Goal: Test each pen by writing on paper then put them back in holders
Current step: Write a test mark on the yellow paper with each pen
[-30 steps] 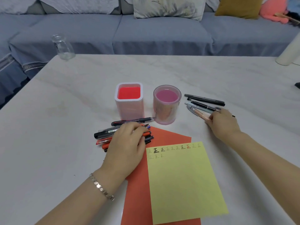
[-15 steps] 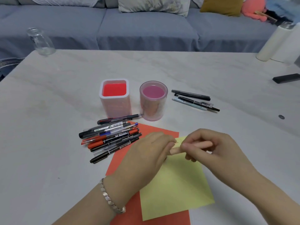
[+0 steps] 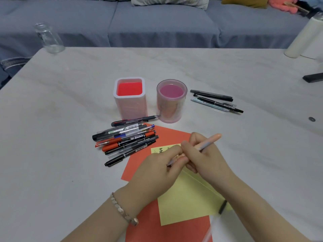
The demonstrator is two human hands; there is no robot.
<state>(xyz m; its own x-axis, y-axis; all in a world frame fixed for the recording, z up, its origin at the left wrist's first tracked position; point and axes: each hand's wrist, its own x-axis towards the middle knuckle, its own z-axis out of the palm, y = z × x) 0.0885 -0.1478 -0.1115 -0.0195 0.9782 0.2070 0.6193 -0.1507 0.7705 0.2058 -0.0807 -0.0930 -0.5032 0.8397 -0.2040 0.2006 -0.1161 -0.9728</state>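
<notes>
- peach pen [image 3: 209, 139] sits diagonal, top end aiming far-right
- right hand [image 3: 206, 159] wraps the barrel, left hand [image 3: 155, 172] pinches the near end
- was nearly level before

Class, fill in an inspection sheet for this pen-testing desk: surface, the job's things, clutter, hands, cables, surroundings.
Surface: pale marbled table.
Job's things: square holder and round holder, no pens in either; pen pile on the left, pen group on the right; yellow paper with written marks, lying on red paper; peach pen in hand.
Clutter: glass jar; black bar; blurred pen-like thing at the yellow paper's near corner.
Hands: right hand grips the peach pen; left hand pinches its lower end.
Cables: nothing seen.
Surroundings: sofa; white cylinders.
</notes>
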